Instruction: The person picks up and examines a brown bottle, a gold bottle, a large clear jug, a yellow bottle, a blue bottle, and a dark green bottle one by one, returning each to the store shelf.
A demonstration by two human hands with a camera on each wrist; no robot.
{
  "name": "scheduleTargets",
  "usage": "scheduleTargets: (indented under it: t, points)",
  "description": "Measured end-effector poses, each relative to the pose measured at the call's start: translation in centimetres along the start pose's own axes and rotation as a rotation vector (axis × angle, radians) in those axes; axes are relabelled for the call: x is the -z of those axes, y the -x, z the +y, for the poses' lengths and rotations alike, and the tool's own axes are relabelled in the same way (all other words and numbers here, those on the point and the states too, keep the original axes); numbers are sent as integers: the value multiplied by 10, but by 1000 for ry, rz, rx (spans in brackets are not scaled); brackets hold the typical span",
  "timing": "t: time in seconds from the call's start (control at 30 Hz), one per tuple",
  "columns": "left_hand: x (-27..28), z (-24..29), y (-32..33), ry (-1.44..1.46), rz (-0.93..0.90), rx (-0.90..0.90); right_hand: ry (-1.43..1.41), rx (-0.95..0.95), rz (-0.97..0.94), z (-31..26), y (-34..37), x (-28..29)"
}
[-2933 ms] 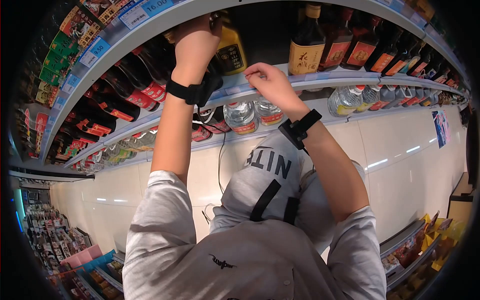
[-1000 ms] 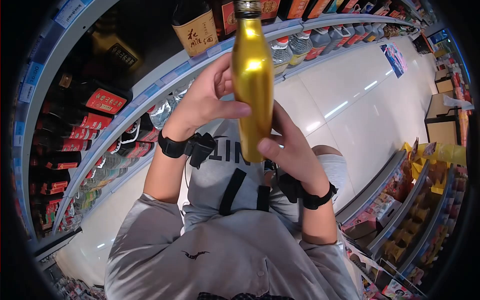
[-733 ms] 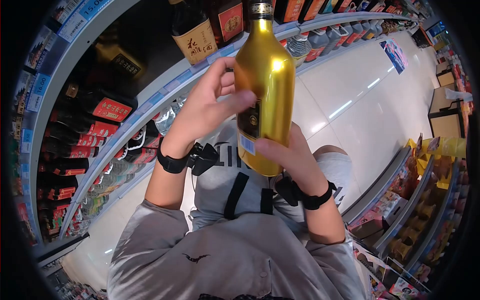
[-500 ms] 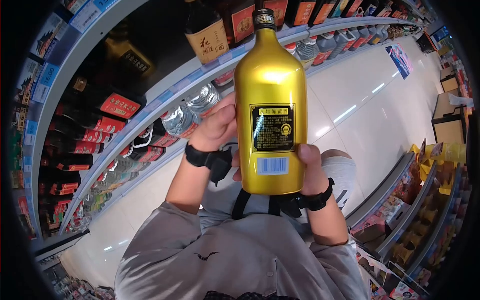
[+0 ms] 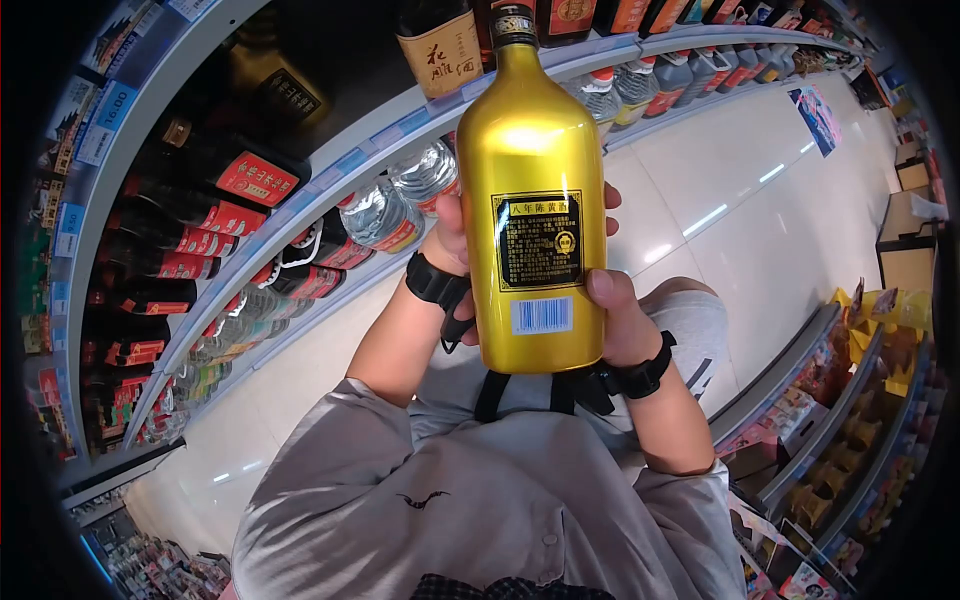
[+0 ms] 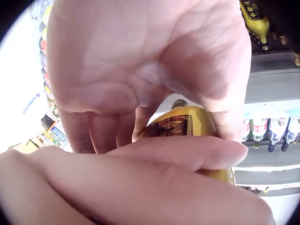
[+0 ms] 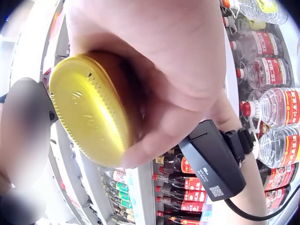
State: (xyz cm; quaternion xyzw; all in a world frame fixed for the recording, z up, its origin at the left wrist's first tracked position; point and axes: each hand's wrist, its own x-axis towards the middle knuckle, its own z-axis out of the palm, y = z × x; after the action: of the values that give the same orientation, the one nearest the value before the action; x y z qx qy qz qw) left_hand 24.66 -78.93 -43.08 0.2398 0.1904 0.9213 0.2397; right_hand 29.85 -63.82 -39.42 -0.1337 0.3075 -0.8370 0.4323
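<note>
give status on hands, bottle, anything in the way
Left hand and right hand gripping gold bottle. Black label in plain sight in head view. Nothing blocking it.

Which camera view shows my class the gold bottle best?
The head view: the gold bottle is almost wholly visible, its black label and barcode facing the camera. The left wrist view leaves it mostly hidden, some dark label showing; the right wrist view gives mainly its base.
</note>
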Motion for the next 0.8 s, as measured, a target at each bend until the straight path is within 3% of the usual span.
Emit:
scheduleTargets:
  t: [0.07, 0.17, 0.23, 0.27, 0.37, 0.4, 0.57, 0.67, 0.7, 0.77, 0.8]
  points:
    - [-2, 10, 4, -58, 7, 12, -24, 27, -59, -1, -2, 1]
    - [-19, 46, 14, -315, 84, 56, 139, 66, 19, -12, -7, 0]
    - [-26, 67, 18, -500, 153, 21, 664, 106, 79, -16, -14, 5]
    - [-32, 76, 19, -612, 189, 13, 647, 127, 67, -13, -17, 2]
    - [-48, 107, 16, -1044, 267, 31, 841, 454, 306, -2, -27, -10]
    - [-56, 106, 13, -1101, 340, 13, 941, 484, 336, 0, -29, -8]
    - [-89, 94, 1, -1310, 520, 0, 774, 415, 313, -6, -36, -6]
    - [-87, 107, 5, -1243, 427, 4, 613, 195, 150, -20, -33, -7]
    - [-83, 109, 8, -1252, 421, 0, 616, 205, 145, -21, -32, -8]
    - [-70, 111, 19, -905, 364, 32, 139, 135, -186, -19, -28, -10]
    - [-65, 113, 27, -924, 359, 96, 73, 69, -255, -19, -26, -7]
